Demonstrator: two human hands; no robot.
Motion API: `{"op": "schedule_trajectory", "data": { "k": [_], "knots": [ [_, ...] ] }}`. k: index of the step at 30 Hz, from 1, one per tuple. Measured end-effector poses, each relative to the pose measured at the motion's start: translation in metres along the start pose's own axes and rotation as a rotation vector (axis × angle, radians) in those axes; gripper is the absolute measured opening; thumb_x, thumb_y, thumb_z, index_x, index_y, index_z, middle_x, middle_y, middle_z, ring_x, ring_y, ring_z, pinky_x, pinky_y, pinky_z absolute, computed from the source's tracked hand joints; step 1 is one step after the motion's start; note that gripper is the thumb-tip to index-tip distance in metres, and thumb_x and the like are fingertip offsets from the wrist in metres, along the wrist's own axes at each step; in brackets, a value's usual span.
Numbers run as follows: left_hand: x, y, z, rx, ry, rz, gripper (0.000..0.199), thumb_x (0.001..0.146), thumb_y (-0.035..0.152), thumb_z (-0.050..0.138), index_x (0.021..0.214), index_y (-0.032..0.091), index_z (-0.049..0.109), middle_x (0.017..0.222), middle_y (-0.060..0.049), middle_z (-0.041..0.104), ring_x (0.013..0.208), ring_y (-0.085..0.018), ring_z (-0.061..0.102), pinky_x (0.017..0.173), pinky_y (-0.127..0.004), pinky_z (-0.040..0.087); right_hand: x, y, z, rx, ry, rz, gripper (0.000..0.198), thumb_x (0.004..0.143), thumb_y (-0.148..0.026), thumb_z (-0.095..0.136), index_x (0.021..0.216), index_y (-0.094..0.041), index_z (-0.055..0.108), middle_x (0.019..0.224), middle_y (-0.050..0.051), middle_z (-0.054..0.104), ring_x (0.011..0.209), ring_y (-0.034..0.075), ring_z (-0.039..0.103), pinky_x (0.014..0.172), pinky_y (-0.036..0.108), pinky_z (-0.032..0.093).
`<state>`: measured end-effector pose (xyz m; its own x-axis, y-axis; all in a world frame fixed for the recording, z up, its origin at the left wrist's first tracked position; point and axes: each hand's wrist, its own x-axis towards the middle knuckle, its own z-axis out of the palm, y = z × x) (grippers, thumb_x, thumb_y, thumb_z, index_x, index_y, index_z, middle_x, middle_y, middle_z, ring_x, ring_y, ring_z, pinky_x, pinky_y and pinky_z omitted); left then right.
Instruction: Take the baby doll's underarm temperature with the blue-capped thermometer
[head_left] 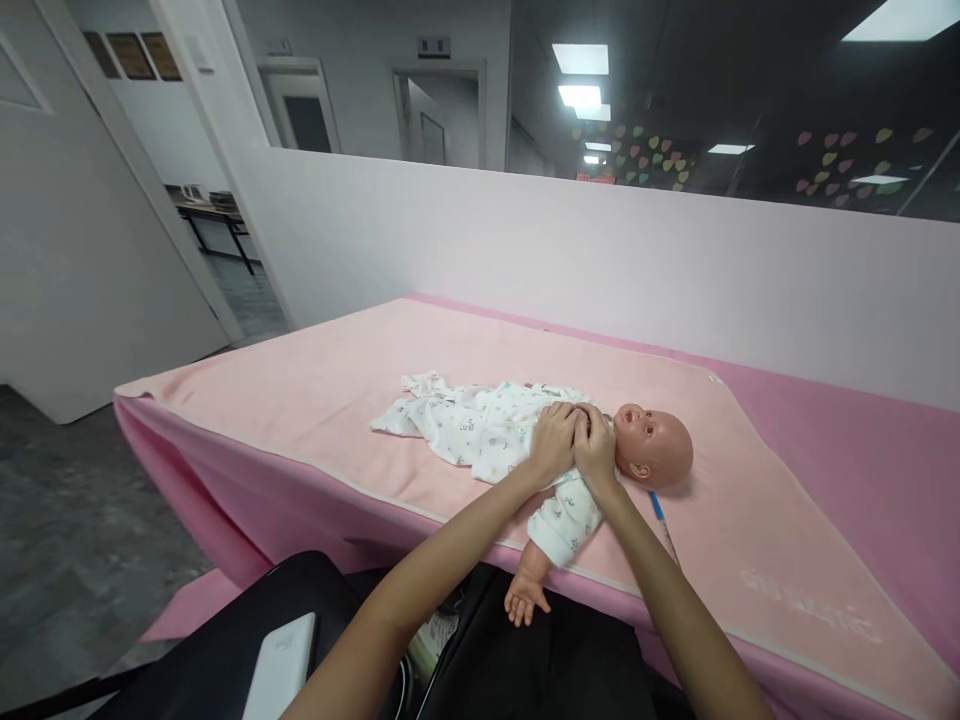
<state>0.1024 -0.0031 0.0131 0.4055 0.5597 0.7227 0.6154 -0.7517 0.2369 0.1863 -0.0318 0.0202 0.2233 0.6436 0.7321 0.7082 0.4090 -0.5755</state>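
Observation:
A baby doll [654,445] lies on its back with its bald head to the right. It wears a white printed baby garment [480,420] whose legs spread flat to the left. My left hand [555,440] and my right hand [595,445] meet at the garment's upper front, just below the doll's chin. Both have curled fingers closed on the cloth there, thumbs side by side; the exact pinch is partly hidden behind the fingers. Between my forearms, one sleeved doll arm [566,520] hangs toward me, its hand past the table edge.
A pale pink blanket [315,400] covers the table over a darker pink cloth [862,450]. Beside the doll's head lies a thin blue-ended stick [658,508], partly behind my right forearm. A white device [281,665] rests on a black seat at lower left. A white wall with glass stands behind.

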Motion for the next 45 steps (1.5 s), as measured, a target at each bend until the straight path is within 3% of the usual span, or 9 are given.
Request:
{"op": "schedule_trajectory", "data": {
  "k": [5, 12, 21, 26, 29, 34, 45],
  "knots": [
    [-0.001, -0.001, -0.001, -0.029, -0.025, 0.056, 0.015, 0.084, 0.021, 0.041, 0.089, 0.015, 0.054, 0.089, -0.006, 0.056, 0.084, -0.020, 0.047, 0.077, -0.034, 0.038, -0.010, 0.009, -0.001, 0.045, 0.063, 0.030, 0.028, 0.085, -0.025, 0.035, 0.096, -0.016, 0.059, 0.093, 0.009, 0.065, 0.087, 0.019, 0.057, 0.080, 0.034, 0.045],
    [-0.001, 0.001, 0.000, -0.039, -0.047, 0.030, 0.018, 0.085, 0.020, 0.039, 0.093, 0.016, 0.054, 0.092, -0.007, 0.057, 0.086, -0.020, 0.047, 0.077, -0.034, 0.038, -0.011, 0.010, -0.003, 0.050, 0.060, 0.018, 0.027, 0.083, -0.023, 0.037, 0.097, -0.016, 0.059, 0.094, 0.009, 0.065, 0.087, 0.019, 0.058, 0.079, 0.033, 0.045],
    [-0.001, 0.005, -0.008, -0.150, -0.018, 0.028, 0.014, 0.081, 0.017, 0.042, 0.089, 0.019, 0.054, 0.094, -0.005, 0.058, 0.091, -0.018, 0.049, 0.082, -0.031, 0.038, -0.014, 0.011, -0.005, 0.116, 0.102, -0.017, 0.028, 0.079, -0.018, 0.038, 0.099, -0.017, 0.057, 0.095, 0.007, 0.064, 0.089, 0.018, 0.059, 0.081, 0.033, 0.047],
    [0.000, 0.005, -0.007, -0.230, 0.057, -0.027, 0.019, 0.081, 0.010, 0.037, 0.073, 0.019, 0.052, 0.088, -0.002, 0.060, 0.086, -0.014, 0.050, 0.081, -0.029, 0.039, -0.016, 0.014, -0.003, 0.149, 0.114, 0.020, 0.033, 0.077, -0.014, 0.033, 0.100, -0.017, 0.057, 0.095, 0.007, 0.063, 0.089, 0.018, 0.059, 0.081, 0.033, 0.047],
    [0.001, 0.006, -0.009, -0.269, 0.081, -0.049, 0.019, 0.079, 0.008, 0.038, 0.077, 0.019, 0.053, 0.087, -0.001, 0.061, 0.085, -0.014, 0.051, 0.079, -0.029, 0.039, -0.015, 0.014, -0.002, 0.113, 0.113, 0.030, 0.035, 0.074, -0.011, 0.033, 0.098, -0.016, 0.057, 0.094, 0.008, 0.064, 0.088, 0.018, 0.058, 0.081, 0.034, 0.047],
    [0.003, 0.011, -0.014, -0.210, 0.053, -0.146, 0.016, 0.080, 0.013, 0.042, 0.082, 0.020, 0.056, 0.087, -0.001, 0.061, 0.086, -0.016, 0.050, 0.079, -0.032, 0.037, -0.014, 0.012, -0.001, 0.041, 0.162, 0.017, 0.036, 0.073, -0.009, 0.034, 0.099, -0.016, 0.058, 0.098, 0.009, 0.064, 0.093, 0.019, 0.058, 0.084, 0.036, 0.047],
    [0.005, 0.007, -0.011, -0.131, -0.027, -0.137, 0.009, 0.080, 0.025, 0.052, 0.086, 0.021, 0.057, 0.090, -0.001, 0.060, 0.090, -0.018, 0.049, 0.081, -0.034, 0.035, -0.015, 0.010, -0.001, 0.057, 0.275, 0.002, 0.034, 0.074, -0.007, 0.033, 0.094, -0.017, 0.059, 0.106, 0.010, 0.058, 0.094, 0.018, 0.057, 0.081, 0.036, 0.050]
  ]
}}
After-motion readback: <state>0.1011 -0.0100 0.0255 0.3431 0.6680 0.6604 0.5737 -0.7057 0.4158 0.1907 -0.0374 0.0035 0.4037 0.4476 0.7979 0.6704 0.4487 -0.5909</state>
